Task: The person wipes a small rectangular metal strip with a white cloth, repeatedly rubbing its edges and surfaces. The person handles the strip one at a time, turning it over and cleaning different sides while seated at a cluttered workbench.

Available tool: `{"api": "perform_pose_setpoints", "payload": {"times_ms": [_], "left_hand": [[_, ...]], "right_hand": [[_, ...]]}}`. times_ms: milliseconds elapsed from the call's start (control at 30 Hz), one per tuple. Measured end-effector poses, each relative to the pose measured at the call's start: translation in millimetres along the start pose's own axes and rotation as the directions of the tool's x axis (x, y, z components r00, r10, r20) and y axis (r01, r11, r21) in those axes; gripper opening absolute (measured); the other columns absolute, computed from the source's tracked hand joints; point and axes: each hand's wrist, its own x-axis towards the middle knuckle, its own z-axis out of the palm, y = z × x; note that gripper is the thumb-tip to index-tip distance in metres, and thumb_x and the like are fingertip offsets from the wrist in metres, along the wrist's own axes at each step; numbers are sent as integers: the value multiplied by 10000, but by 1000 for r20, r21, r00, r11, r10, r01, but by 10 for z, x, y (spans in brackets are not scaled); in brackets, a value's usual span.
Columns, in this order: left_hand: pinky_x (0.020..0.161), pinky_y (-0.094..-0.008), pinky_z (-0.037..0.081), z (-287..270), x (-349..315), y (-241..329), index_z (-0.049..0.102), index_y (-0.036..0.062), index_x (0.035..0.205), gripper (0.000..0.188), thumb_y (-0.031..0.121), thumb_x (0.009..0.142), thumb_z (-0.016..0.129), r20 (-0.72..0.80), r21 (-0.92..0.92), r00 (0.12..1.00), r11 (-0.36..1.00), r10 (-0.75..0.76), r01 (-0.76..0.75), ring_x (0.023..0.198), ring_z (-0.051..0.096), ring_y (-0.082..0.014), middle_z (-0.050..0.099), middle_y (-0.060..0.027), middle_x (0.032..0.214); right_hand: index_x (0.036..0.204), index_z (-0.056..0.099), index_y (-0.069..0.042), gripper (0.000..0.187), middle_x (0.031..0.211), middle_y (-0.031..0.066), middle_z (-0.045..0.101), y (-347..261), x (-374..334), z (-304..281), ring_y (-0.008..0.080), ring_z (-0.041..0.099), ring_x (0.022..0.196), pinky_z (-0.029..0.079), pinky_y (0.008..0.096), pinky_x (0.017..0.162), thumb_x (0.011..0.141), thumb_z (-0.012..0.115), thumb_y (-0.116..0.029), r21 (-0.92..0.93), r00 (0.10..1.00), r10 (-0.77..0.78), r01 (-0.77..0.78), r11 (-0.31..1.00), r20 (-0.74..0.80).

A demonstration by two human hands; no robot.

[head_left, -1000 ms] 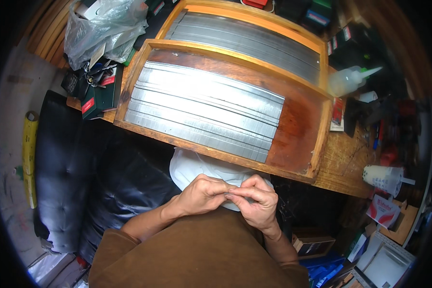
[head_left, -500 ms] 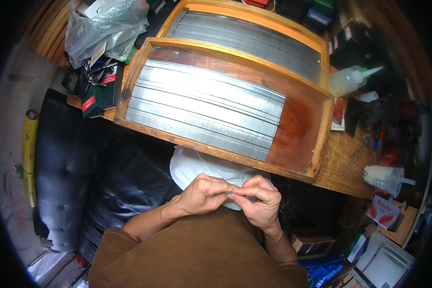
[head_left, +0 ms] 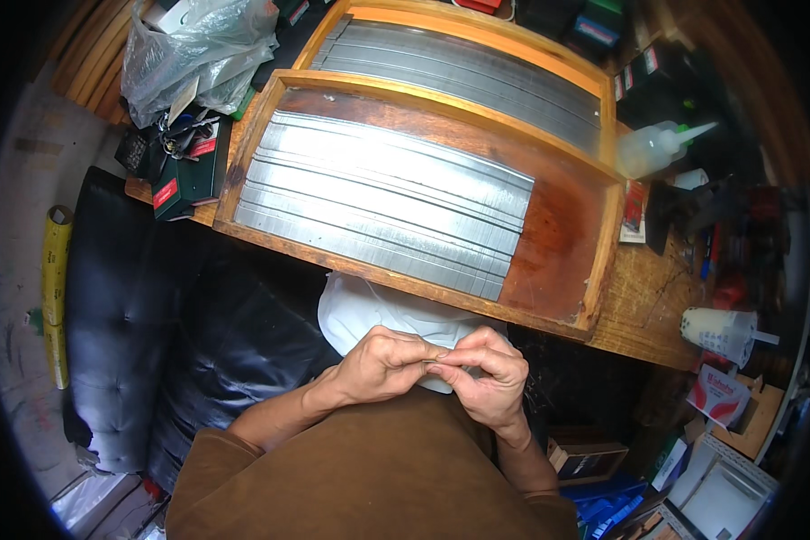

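Close in front of my body, my left hand [head_left: 385, 364] and my right hand [head_left: 488, 374] meet, thumbs and fingers pinched tip to tip. Both are closed on something thin and small between them, mostly hidden by the fingers, so its kind cannot be made out. Below and beyond the hands lies a white cloth or bag [head_left: 355, 315]. Past it, a shallow wooden tray [head_left: 562, 243] rests on the bench, holding rows of thin grey metal strips [head_left: 378, 202] packed side by side. A second wooden tray [head_left: 481, 38] behind it holds more such strips.
At the back left are a clear plastic bag [head_left: 198, 58] and dark green boxes [head_left: 189, 184]. A translucent squeeze bottle [head_left: 652, 151] and a drink cup [head_left: 718, 333] stand on the right. A black padded seat [head_left: 117, 315] and a yellow tube [head_left: 56, 297] are at left.
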Motion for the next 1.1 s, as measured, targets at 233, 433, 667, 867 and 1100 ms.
{"api": "perform_pose_setpoints", "payload": {"times_ms": [233, 433, 667, 867, 1100], "left_hand": [[677, -352, 593, -9, 16, 31, 780, -4, 1110, 283, -74, 845, 710, 2, -23, 1000, 1000, -15, 15, 758, 771, -311, 765, -196, 855], [636, -361, 568, -39, 14, 36, 777, -4, 1116, 250, -14, 866, 755, -3, 27, 999, 999, -44, 44, 726, 758, -316, 753, -193, 825], [631, -360, 566, -96, 38, 77, 777, 0, 1118, 248, -5, 870, 762, -12, 34, 1000, 999, -12, 13, 708, 749, -319, 749, -185, 816], [642, -354, 572, -101, 44, 66, 776, 6, 1138, 270, -18, 870, 753, -15, 13, 1000, 1000, -20, 20, 720, 753, -315, 755, -184, 831], [653, -349, 576, -91, 43, 79, 776, 10, 1147, 276, -26, 874, 752, -26, -39, 999, 999, -24, 23, 728, 759, -297, 763, -186, 849]], "right_hand": [[903, 794, -25, 206, 840, 62, 694, -9, -7, -16, 147, 661, 748, 531, 268, 655, 742, 911, 27, -29, 1000, -4, 4, 1000, -1], [939, 794, -14, 153, 860, 77, 688, -80, 49, 23, 170, 676, 750, 543, 292, 643, 809, 866, 22, -80, 1000, -15, 16, 997, 8], [930, 794, -14, 134, 840, 81, 692, -98, 105, 45, 175, 679, 742, 542, 290, 643, 817, 862, 11, -89, 999, -46, 46, 995, 3], [927, 791, -16, 138, 843, 86, 694, -60, 106, 47, 184, 682, 742, 543, 295, 644, 812, 865, 5, -87, 999, -48, 47, 995, -6], [928, 787, -17, 147, 840, 87, 691, -78, 109, 44, 191, 682, 739, 542, 299, 640, 805, 863, 11, -101, 998, -59, 58, 993, -4]]}}
